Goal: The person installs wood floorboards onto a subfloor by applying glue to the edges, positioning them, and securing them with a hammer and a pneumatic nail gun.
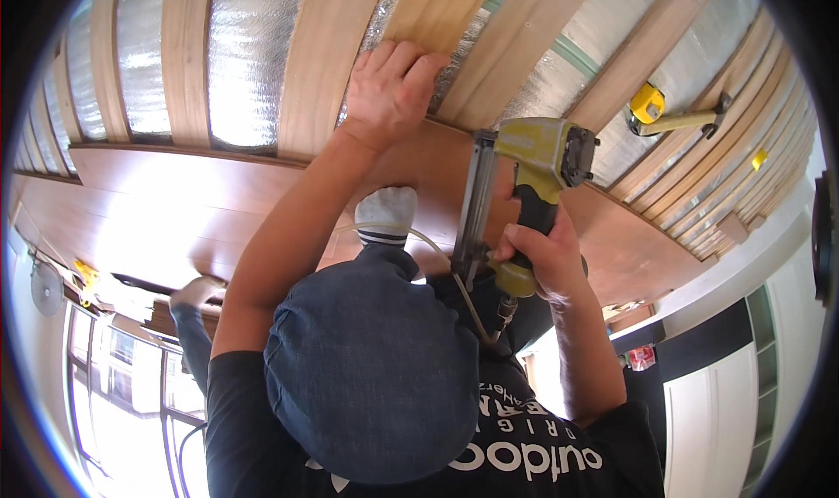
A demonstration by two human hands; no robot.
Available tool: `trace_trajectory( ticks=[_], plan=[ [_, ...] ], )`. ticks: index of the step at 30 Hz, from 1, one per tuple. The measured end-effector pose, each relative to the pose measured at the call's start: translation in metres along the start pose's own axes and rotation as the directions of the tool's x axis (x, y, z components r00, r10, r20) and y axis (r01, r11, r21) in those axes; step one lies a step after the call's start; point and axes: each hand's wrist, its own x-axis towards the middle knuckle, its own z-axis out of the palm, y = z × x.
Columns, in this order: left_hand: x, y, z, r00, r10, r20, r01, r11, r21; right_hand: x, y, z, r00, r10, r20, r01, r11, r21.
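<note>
My right hand [546,249] grips the black handle of a yellow-green nail gun [535,153], its fingers wrapped round it. The gun's long metal magazine [476,197] stands over the reddish-brown floorboards [166,197]. A pale air hose [472,310] joins the base of its handle. On a wooden batten [437,13], just beyond the edge of the boards, rests my left hand [393,92]. Its fingers are bent and closed; the fingertips and whatever lies under them are hidden. A foot in a grey sock [386,210] is planted on the boards between my arms.
Wooden battens [328,52] run across silver foil [245,61] beyond the boards. A yellow tape measure [648,103] and a hammer [686,122] lie on the right. At the left, another person's hand [201,290] shows near stacked boards; a round fan [45,288] stands farther left.
</note>
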Motion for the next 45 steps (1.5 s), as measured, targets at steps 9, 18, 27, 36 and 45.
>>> trace_trajectory(
  ticks=[9, 18, 27, 36, 45],
  plan=[
    [0.008, 0.063, 0.024, 0.988, 0.099, 0.116, -0.092, 0.994, -0.062, -0.043, -0.001, -0.1, 0.95, -0.181, -0.253, 0.167, 0.983, -0.076],
    [0.005, 0.097, 0.065, 0.913, 0.192, 0.361, -0.116, 0.968, -0.223, -0.023, 0.001, -0.105, 0.989, -0.02, -0.148, 0.009, 0.997, -0.077],
    [0.004, 0.104, 0.065, 0.911, 0.198, 0.362, -0.172, 0.98, -0.103, -0.021, -0.015, -0.122, 0.993, 0.086, -0.075, -0.098, 0.981, -0.169],
    [0.007, 0.105, 0.065, 0.908, 0.188, 0.375, -0.172, 0.982, -0.077, -0.024, -0.016, -0.143, 0.99, 0.084, -0.109, -0.099, 0.984, -0.145],
    [0.005, 0.108, 0.066, 0.916, 0.211, 0.342, -0.186, 0.977, -0.104, -0.044, -0.003, -0.149, 0.987, -0.025, -0.161, -0.002, 0.986, -0.165]
  ],
)
